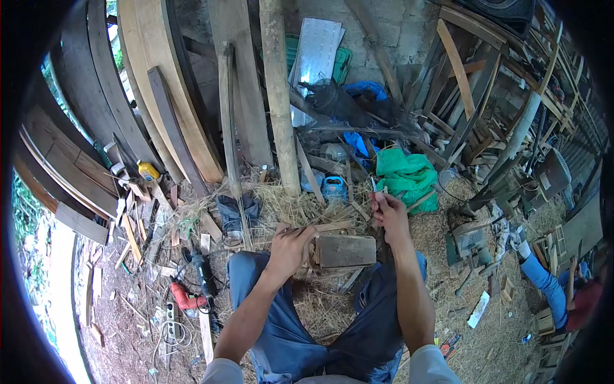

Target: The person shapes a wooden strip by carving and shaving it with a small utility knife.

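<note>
My left hand (291, 248) is closed around one end of a thin wooden strip (334, 226), just left of a wooden block (346, 251) that stands between my knees. The strip reaches to the right, above the block's far edge. My right hand (391, 216) is raised right of the block, its fingers pinched on a small thin object (374, 184) with a pale tip, too small to name. The green plastic bag (407, 173) lies just beyond that hand.
A red power tool (187, 297) and a dark grinder (203, 275) lie on the left ground. Tall planks (163, 83) lean at the back left. Another person (579, 297) sits at the far right near a metal machine (470, 245). A blue container (334, 189) stands ahead.
</note>
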`<action>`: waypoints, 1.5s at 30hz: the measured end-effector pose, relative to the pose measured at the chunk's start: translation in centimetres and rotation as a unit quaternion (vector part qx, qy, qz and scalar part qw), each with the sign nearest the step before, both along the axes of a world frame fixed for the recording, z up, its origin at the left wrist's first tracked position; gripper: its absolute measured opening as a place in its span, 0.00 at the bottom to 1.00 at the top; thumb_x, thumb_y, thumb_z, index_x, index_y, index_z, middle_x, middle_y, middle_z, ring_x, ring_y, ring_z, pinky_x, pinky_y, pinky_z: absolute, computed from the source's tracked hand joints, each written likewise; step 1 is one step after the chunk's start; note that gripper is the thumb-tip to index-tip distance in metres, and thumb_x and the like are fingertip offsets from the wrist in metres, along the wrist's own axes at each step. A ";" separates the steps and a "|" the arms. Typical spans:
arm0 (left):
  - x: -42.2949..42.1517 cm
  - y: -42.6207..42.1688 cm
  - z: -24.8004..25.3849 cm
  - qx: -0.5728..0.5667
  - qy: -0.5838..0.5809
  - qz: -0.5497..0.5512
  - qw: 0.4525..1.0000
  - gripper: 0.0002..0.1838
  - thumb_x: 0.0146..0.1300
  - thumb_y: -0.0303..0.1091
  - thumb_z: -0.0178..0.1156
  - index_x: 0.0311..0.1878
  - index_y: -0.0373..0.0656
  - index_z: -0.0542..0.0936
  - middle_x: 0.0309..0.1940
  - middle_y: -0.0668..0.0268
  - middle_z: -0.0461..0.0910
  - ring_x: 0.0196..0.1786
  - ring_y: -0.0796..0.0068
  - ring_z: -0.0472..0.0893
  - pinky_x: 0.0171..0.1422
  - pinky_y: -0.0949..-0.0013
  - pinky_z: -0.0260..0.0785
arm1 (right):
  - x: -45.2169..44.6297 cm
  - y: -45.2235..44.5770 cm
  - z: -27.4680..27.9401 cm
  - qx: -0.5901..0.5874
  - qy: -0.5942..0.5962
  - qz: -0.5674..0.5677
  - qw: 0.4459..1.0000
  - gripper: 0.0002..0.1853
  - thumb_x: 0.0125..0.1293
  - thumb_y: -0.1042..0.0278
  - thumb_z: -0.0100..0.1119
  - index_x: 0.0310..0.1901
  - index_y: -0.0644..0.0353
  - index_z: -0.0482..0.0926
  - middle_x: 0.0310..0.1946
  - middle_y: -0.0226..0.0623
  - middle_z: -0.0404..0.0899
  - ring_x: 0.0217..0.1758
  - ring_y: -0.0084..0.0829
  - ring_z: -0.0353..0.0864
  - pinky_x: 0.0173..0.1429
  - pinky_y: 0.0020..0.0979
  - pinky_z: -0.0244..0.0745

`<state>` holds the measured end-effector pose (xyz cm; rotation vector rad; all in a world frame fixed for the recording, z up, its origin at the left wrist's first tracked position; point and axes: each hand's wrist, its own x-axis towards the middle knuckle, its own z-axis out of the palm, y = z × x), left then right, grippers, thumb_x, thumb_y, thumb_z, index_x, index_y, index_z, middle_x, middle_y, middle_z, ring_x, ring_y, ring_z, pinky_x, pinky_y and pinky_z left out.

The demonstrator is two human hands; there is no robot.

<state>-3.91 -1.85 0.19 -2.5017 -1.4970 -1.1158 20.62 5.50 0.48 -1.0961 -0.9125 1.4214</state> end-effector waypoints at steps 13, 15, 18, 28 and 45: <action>-1.1 0.5 -0.1 -0.031 -0.058 0.023 0.998 0.03 0.59 0.26 0.57 0.36 0.45 0.76 0.21 0.60 0.78 0.27 0.58 0.78 0.41 0.62 0.64 | 3.3 0.3 0.4 0.026 0.044 -0.126 0.991 0.13 0.67 0.60 0.58 0.41 0.63 0.79 0.22 0.23 0.69 0.16 0.12 0.59 0.18 0.17 0.49; -0.1 0.7 -0.3 -0.028 -0.065 0.021 0.997 0.02 0.61 0.28 0.56 0.37 0.45 0.75 0.19 0.60 0.77 0.26 0.58 0.78 0.39 0.61 0.64 | 0.9 -1.0 0.7 0.017 0.010 -0.021 1.000 0.14 0.68 0.60 0.56 0.44 0.64 0.79 0.21 0.24 0.69 0.17 0.12 0.59 0.19 0.18 0.51; 1.0 0.8 -0.2 -0.059 -0.057 0.028 0.996 0.01 0.61 0.28 0.57 0.35 0.43 0.77 0.24 0.61 0.79 0.28 0.59 0.78 0.42 0.63 0.64 | -3.3 -2.6 0.1 0.007 0.008 0.072 0.997 0.18 0.68 0.58 0.57 0.49 0.65 0.77 0.23 0.23 0.69 0.18 0.12 0.59 0.20 0.17 0.51; 0.4 0.4 0.5 -0.014 -0.009 -0.024 1.000 0.03 0.58 0.26 0.57 0.35 0.44 0.76 0.25 0.61 0.79 0.28 0.61 0.78 0.42 0.64 0.62 | -0.6 -0.8 0.1 -0.025 0.028 0.069 0.997 0.17 0.67 0.58 0.59 0.40 0.67 0.79 0.21 0.22 0.70 0.18 0.13 0.59 0.20 0.19 0.51; -0.8 0.4 0.0 -0.023 -0.039 -0.024 0.999 0.03 0.58 0.25 0.57 0.35 0.44 0.76 0.23 0.61 0.77 0.26 0.59 0.77 0.42 0.63 0.62 | 1.3 0.8 0.1 0.016 -0.010 -0.030 0.999 0.15 0.69 0.58 0.54 0.38 0.64 0.79 0.20 0.19 0.67 0.17 0.11 0.59 0.19 0.18 0.51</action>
